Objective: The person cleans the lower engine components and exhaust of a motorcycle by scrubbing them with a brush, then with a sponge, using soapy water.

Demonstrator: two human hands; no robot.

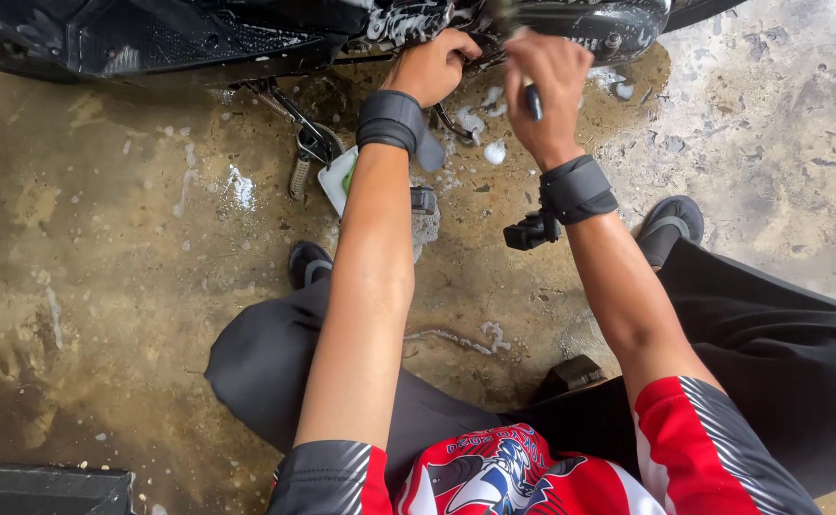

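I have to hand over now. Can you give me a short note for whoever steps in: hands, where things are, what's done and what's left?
Left hand: gripping a soapy part under the motorbike.
Right hand: closed on a dark brush handle, bristles up against the underside.
Foam covers the lower frame; blobs have dripped onto the wet concrete floor. The stand is down.
Done: soap applied here.
Left: foam not yet rinsed off.

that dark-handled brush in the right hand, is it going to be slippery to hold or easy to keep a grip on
Probably slippery: the brush works against the soapy underside of the motorcycle, and foam dots the wet floor below. It looks light, since the right hand holds it in a closed fist. The narrow handle seems stiff; the bristle end is too blurred to judge.
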